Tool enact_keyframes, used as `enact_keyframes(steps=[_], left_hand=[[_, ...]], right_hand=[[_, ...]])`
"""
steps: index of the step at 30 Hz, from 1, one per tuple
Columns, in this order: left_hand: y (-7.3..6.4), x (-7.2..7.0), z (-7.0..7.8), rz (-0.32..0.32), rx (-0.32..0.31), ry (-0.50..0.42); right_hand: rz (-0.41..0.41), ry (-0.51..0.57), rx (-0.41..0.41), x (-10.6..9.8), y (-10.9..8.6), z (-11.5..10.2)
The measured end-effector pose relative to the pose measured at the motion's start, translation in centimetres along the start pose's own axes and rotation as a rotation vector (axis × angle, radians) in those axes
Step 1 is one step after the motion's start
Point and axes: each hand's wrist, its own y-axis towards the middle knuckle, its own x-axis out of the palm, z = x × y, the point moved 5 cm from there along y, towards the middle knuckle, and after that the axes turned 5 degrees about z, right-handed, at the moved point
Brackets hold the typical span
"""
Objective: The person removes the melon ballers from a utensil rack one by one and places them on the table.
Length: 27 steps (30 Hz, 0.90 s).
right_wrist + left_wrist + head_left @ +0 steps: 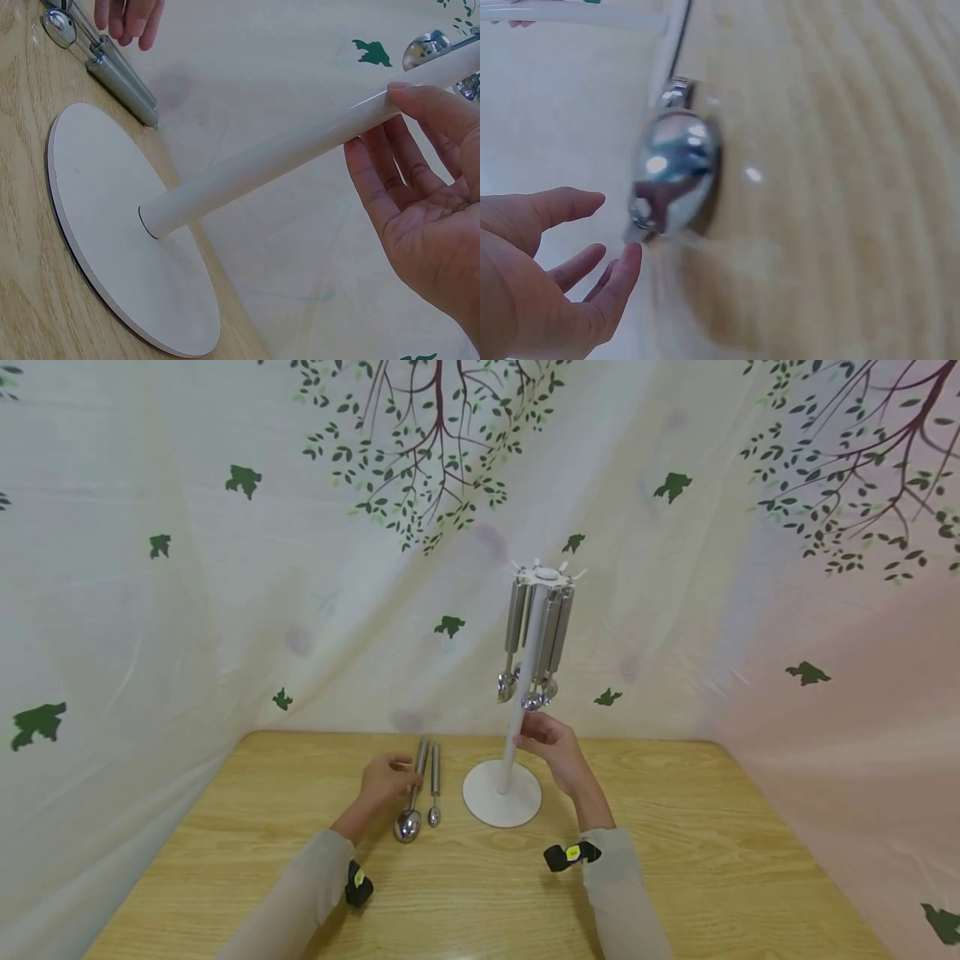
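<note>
A white utensil stand point(528, 652) rises from a round base, with several metal-handled utensils point(557, 631) hanging from its top hooks. My right hand point(555, 747) holds the pole just below them; in the right wrist view the thumb lies on one side of the pole point(270, 161) and fingers on the other. To the left of the base, a large metal spoon point(407, 827) and a smaller spoon point(435, 777) lie side by side on the table. Over the large spoon's handle hovers my left hand point(385, 779), its fingers spread and apart in the left wrist view.
The wooden table point(712, 860) ends at the back against a pale curtain point(337, 610) printed with branches and leaves. The stand's round white base point(483, 802) sits near the middle of the table, to the right of both spoons.
</note>
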Motion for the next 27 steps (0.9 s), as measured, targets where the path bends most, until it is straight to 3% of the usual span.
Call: enact_keyframes(steps=[5,10,14,19,23,27], left_hand=[[0.3,-0.6,2.3,0.045,0.042,0.007],[0.0,-0.9,7.3,0.029,0.163,-0.158],[-1.0,-0.6,11.8,-0.045,0.288,-0.282],[-2.6,0.4,17.2,-0.163,0.448,-0.348],[-4.1,1.2,21.3,-0.253,0.541,-0.372],[-5.3,2.2,23.9,-0.327,0.598,-0.387]], right_hand=[[-0.010,0.003,-0.001,0.0,-0.1,0.0],[-0.008,0.006,0.001,0.0,-0.1,0.0],[-0.008,0.009,0.006,0.0,-0.2,0.1],[-0.008,0.012,0.017,-0.1,-0.5,0.2],[-0.009,0.004,0.013,-0.1,-0.4,0.1],[-0.009,0.001,0.014,-0.1,-0.3,0.0]])
